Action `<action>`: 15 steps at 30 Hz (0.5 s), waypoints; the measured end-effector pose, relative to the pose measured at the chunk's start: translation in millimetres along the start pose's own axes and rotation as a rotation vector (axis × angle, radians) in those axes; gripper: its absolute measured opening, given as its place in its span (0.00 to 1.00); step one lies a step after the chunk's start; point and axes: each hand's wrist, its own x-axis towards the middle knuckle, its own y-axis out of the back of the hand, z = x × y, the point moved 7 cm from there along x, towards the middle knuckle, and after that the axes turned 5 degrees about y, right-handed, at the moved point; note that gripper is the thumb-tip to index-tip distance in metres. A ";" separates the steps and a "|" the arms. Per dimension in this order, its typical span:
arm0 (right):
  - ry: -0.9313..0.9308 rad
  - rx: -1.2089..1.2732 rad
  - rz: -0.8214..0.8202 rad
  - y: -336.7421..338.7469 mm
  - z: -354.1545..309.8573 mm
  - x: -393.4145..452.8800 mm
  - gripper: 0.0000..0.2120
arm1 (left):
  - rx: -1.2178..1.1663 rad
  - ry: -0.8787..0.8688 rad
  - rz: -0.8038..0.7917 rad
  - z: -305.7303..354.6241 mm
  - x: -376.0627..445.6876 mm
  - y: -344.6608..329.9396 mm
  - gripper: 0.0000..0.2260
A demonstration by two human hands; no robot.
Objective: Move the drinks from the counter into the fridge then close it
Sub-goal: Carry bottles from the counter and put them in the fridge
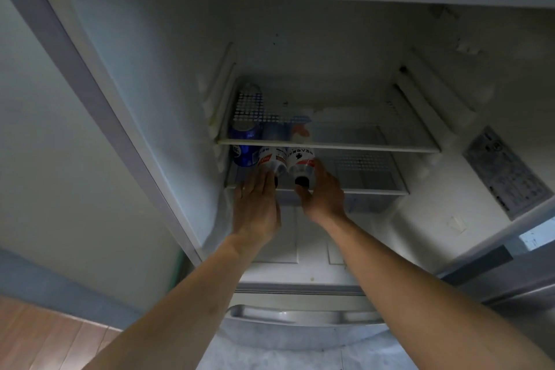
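Note:
The fridge stands open, with its lower glass shelf (369, 188) at hand height. Two clear bottles with white and red labels lie on that shelf, dark caps toward me. My left hand (256, 204) rests with straight fingers against the left bottle (271, 161). My right hand (322, 191) grips the right bottle (300, 162), thumb beside its cap and fingers along its right side. A blue can (241, 155) stands at the shelf's left end, beside the left bottle.
An upper glass shelf (360, 146) sits just above the bottles. The fridge's left wall (144, 78) is close to my left hand. The open door (507, 171) with a label sticker is at the right. A drawer front (300, 314) juts out below, above a wooden floor (45, 336).

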 end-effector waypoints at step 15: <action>-0.079 -0.350 -0.195 -8.8 13.0 62.6 0.29 | 0.122 0.129 -0.416 7.8 51.8 -20.1 0.42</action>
